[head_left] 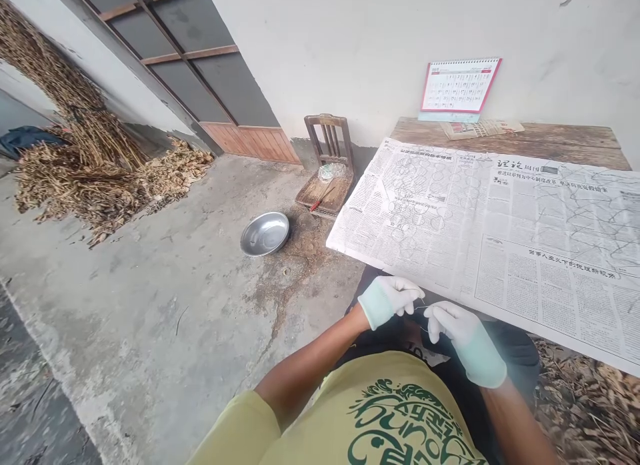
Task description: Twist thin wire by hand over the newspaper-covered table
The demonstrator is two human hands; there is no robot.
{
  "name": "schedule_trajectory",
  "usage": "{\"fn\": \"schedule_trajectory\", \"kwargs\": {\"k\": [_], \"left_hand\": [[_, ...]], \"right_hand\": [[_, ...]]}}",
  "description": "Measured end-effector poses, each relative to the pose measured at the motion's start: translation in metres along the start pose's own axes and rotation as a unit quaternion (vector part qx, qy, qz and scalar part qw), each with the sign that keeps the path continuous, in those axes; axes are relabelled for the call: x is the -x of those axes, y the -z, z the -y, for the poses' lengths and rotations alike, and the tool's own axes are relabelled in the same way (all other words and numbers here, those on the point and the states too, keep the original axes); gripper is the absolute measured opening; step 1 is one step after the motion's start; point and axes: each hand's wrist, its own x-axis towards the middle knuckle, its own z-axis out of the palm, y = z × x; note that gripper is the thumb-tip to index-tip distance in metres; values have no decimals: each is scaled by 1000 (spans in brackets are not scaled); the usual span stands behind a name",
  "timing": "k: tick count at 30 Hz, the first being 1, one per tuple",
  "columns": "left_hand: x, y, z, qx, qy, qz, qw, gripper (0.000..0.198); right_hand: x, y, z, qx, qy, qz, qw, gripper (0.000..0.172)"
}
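My left hand (399, 295), in a white glove with a pale green cuff, is closed with thumb and fingers pinched together. Just to its right, my right hand (449, 322), gloved the same way, is also in a pinch. Between the two runs a thin wire (421, 308), held over my lap by the table's near edge; its exact shape is hard to make out. Several thin wire rings (417, 215) lie on the newspaper (463, 251) in front of me. Farther right, loose lengths of thin wire (575, 215) are spread over the same paper.
A wooden table (565, 141) carries the newspaper and a desk calendar (460, 88) by the wall. Left of it stands a small wooden chair (327, 185) with a plastic bag and a red-handled tool. A metal basin (265, 233) sits on the concrete floor; dried stalks (85, 125) lean farther left.
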Motion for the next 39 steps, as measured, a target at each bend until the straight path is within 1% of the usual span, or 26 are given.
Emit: {"fn": "schedule_trajectory", "kwargs": {"k": [4, 7, 10, 14, 20, 31, 39], "left_hand": [[0, 0, 0, -6, -3, -2, 1000, 20], [2, 2, 1, -16, -12, -22, 1000, 21], [0, 5, 3, -29, -22, -37, 999, 22], [-3, 7, 3, -34, -38, -30, 998, 24], [-2, 8, -2, -17, -52, -47, 997, 23], [-8, 13, -2, 29, -81, -68, 994, 34], [-12, 12, -6, 59, -108, -86, 989, 40]], "right_hand": [[2, 0, 1, -11, 13, -7, 1000, 31], [5, -2, 5, -24, 24, 1, 999, 26], [4, -1, 6, -29, 11, 2, 1000, 24], [4, -1, 3, -39, 4, -7, 999, 24], [0, 0, 2, -45, 14, 3, 999, 24], [-3, 0, 18, -26, 5, 5, 1000, 23], [-2, 2, 14, -42, 23, -5, 999, 26]]}}
